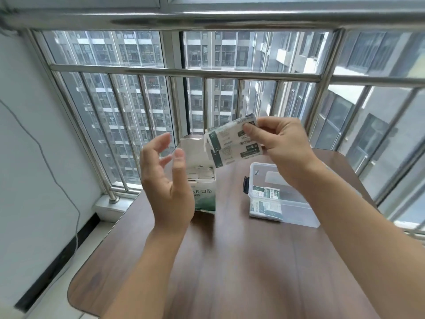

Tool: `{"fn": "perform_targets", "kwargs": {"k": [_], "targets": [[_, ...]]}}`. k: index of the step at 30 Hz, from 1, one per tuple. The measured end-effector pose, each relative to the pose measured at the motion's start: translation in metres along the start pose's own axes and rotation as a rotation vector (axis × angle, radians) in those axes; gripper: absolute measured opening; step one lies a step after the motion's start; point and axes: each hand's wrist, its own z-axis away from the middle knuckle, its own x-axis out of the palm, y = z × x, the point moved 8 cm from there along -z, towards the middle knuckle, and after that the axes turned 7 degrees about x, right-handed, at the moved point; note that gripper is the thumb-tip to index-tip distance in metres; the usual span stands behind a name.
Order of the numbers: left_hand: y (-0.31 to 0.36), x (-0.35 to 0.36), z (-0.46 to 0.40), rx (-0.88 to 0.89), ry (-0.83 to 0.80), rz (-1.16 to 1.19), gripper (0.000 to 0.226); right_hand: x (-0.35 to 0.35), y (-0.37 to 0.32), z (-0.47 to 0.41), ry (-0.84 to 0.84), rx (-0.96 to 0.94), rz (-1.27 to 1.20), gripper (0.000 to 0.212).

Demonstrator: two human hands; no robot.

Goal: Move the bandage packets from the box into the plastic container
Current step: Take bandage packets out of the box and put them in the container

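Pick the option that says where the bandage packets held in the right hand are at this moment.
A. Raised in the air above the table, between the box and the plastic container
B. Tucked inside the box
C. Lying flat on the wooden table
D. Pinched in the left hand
A: the right hand pinches the bandage packets in the air, above and between the box and the plastic container; the left hand is open and empty.

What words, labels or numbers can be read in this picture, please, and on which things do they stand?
"创口贴": front of the box, large characters; smaller print beneath is blurred.
Bandage packets held in the right hand: green-and-white print, upside down, too blurred to read.
Packets in the plastic container: print too small to read.
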Motion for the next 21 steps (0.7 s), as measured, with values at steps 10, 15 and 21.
{"fn": "perform_targets", "kwargs": {"k": [10,15,21], "targets": [[0.003,0.059,0.088,-0.818,-0.217,0.735,0.060,0.032,0.080,0.086,-0.009,0.404,-0.541,0.011],[-0.027,0.046,0.097,-1.026,0.043,0.975,0.019,0.065,0.110,0.106,-0.037,0.585,-0.566,0.012],[-0.054,0.003,0.104,-1.225,0.200,0.860,0.015,0.052,0.116,0.090,-0.108,0.372,0.343,0.029]]}}
